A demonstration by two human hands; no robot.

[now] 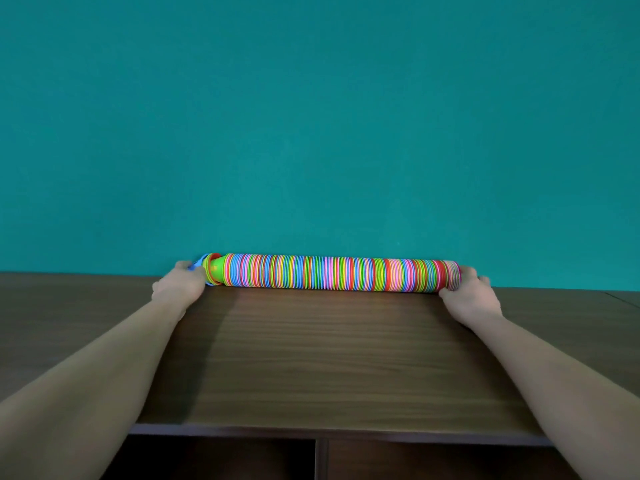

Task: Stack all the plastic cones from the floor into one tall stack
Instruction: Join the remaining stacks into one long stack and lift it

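A long stack of many-coloured plastic cones [332, 273] lies on its side along the back of a dark wooden top [311, 358], against a teal wall. My left hand [181, 282] holds the stack's left end, where a green cone and a blue piece [197, 264] stick out. My right hand [469, 289] cups the right end, fingers curled round the last pink and red cones. Both arms are stretched forward.
The teal wall [311, 116] rises straight behind the stack. The wooden top's front edge [329, 432] runs near the bottom of the view, with dark open compartments [221, 459] and a divider under it. A seam in the top shows at far right.
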